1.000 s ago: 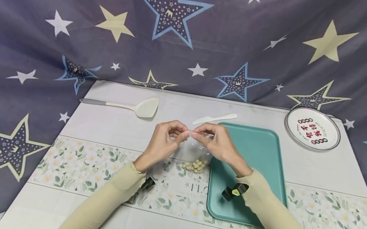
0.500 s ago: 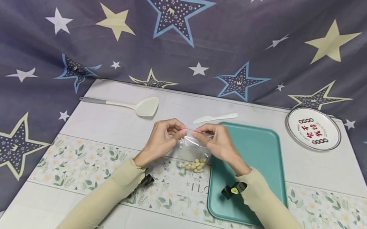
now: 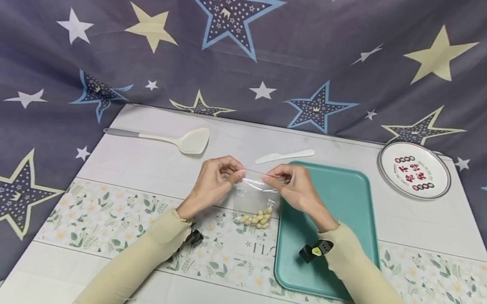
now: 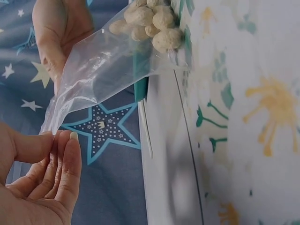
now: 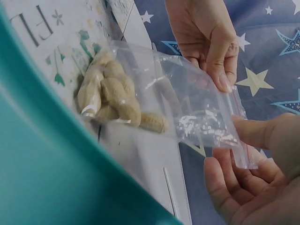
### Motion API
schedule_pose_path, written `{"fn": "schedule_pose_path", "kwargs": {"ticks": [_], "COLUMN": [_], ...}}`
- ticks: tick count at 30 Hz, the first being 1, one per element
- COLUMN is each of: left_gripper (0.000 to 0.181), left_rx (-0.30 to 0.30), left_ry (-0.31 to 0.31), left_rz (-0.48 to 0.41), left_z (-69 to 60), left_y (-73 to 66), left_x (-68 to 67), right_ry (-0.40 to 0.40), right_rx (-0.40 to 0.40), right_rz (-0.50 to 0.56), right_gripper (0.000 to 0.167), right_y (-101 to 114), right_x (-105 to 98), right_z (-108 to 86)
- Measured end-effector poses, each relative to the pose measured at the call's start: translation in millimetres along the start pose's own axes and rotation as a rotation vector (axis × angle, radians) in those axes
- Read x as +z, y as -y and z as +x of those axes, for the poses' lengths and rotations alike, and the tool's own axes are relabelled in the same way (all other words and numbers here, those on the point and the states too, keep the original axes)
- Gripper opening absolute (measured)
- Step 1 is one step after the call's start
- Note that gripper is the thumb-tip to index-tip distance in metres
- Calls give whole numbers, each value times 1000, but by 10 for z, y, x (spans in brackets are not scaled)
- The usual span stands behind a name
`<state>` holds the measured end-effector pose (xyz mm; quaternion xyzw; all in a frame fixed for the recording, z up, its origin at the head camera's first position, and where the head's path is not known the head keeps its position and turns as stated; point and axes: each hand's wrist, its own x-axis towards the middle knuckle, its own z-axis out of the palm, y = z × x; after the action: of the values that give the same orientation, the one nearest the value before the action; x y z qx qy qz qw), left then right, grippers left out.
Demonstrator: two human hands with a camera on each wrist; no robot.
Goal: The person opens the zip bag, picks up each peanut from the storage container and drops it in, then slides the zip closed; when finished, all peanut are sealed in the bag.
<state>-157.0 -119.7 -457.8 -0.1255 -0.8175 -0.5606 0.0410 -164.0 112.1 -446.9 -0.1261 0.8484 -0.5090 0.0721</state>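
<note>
A clear zip-lock bag (image 3: 256, 192) hangs between both hands, its top edge stretched straight. Unshelled peanuts (image 3: 258, 219) are gathered at its bottom. My left hand (image 3: 214, 182) pinches the top left corner between thumb and fingers; my right hand (image 3: 299, 188) pinches the top right. In the right wrist view a red strip (image 5: 236, 101) runs along the bag's mouth, with the right thumb and fingers on either side of it. The left wrist view shows the left fingertips meeting on the bag's (image 4: 96, 77) edge. The mouth looks pressed flat; whether it is fully sealed I cannot tell.
A teal tray (image 3: 323, 284) lies right of the bag, under the right wrist. Behind the hands are a white plastic knife (image 3: 284, 157) and, to the left, a cream spatula (image 3: 194, 141) with a grey handle. A printed plate (image 3: 414, 171) sits at the back right.
The hands have drawn apart from nearly touching fingertips. The right hand has shifted right along the bag's top edge, which is now stretched between them.
</note>
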Motion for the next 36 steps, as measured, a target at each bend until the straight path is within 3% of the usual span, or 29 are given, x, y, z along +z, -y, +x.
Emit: {"fn": "schedule_pose_path", "kwargs": {"ticks": [9,20,31,36], "left_gripper": [6,8,9,9], "left_rx": [-31,-43,-61,-87], "left_ry": [-1,-7,-19,-35], "left_rz": [44,34,22,54], "left_z": [16,51,87,111], "left_y": [51,81,130,152], "left_x": [14,43,80,80], "right_ry": [-36,-115,-210,-193], "right_rx": [14,118,241,243], "right_rz": [-21,33,20,103], "right_gripper": [19,25,33,31], "right_y": [-110,-159,-206,-246], "right_x": [-54,-92,-85,-98], "right_z": [4,29,50,67]}}
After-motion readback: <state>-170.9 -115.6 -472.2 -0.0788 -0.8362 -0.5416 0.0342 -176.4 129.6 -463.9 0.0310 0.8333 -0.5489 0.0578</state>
